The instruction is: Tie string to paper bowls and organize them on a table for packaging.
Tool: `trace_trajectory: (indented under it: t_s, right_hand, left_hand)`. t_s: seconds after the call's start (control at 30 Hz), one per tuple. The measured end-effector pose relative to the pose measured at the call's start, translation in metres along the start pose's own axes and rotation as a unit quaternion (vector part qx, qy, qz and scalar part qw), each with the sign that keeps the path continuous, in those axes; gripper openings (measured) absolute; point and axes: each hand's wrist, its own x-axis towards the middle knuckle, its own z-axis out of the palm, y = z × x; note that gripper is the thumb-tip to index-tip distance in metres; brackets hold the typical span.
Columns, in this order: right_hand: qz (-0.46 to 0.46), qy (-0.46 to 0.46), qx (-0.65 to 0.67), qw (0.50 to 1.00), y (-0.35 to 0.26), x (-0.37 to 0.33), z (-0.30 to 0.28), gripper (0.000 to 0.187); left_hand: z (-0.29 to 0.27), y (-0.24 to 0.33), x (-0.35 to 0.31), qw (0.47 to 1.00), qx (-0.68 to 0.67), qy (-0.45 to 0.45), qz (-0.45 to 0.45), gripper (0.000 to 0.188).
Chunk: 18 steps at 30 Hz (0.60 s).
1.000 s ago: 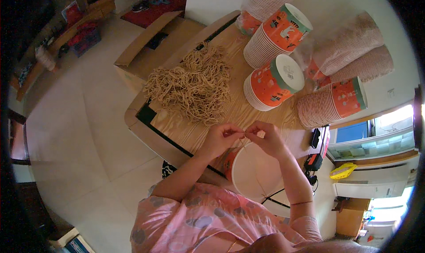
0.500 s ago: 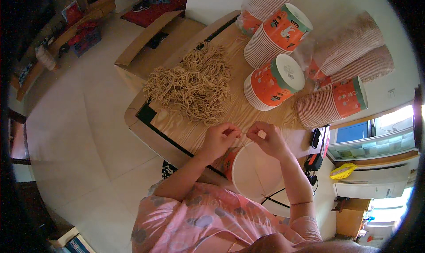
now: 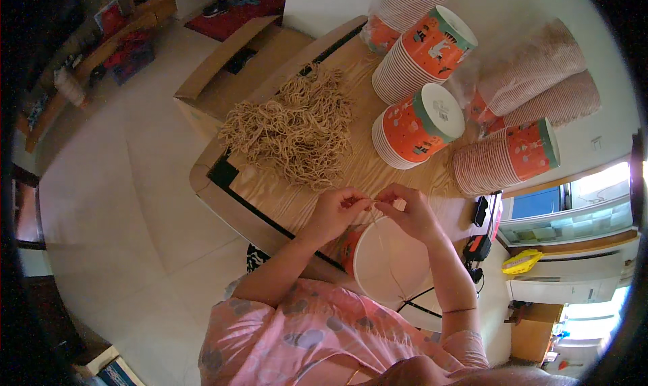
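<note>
Close together near the table's front edge, my left hand (image 3: pixel 339 210) and my right hand (image 3: pixel 408 212) pinch a thin tan cord (image 3: pixel 382 245) between thumb and fingertips. From my fingers the cord hangs down across a large paper tub (image 3: pixel 391 264), whose wide white round face is turned up toward me. A bit of the tub's orange side shows at its left, beneath my left wrist. Just beyond my left hand lies a loose heap of tan twisted cords (image 3: pixel 293 126) on the wooden table (image 3: pixel 270 196).
Nested stacks of orange and green paper tubs (image 3: pixel 415 129) stand on the table beyond my right hand, some wrapped in clear plastic (image 3: pixel 533 69). An open cardboard box (image 3: pixel 223 69) adjoins the table's far left side. Small black devices (image 3: pixel 478 247) sit to the right.
My fingertips have drawn slightly closer together. The cord below them has gone from nearly straight to slacker and curved. The tub and cord heap have stayed put.
</note>
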Motion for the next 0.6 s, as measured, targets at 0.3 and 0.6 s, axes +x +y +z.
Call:
trace_trajectory:
  t_s: [0.3,0.6]
  right_hand:
    - [-0.004,-0.008,-0.039,0.999,-0.003,0.000,-0.002,0.011]
    - [-0.015,-0.001,-0.022,1.000,0.019,0.003,-0.005,0.014]
  left_hand:
    - [0.000,0.000,-0.001,0.999,0.024,0.015,0.039,0.013]
    - [0.004,-0.022,0.011,1.000,0.024,-0.014,0.008,0.018]
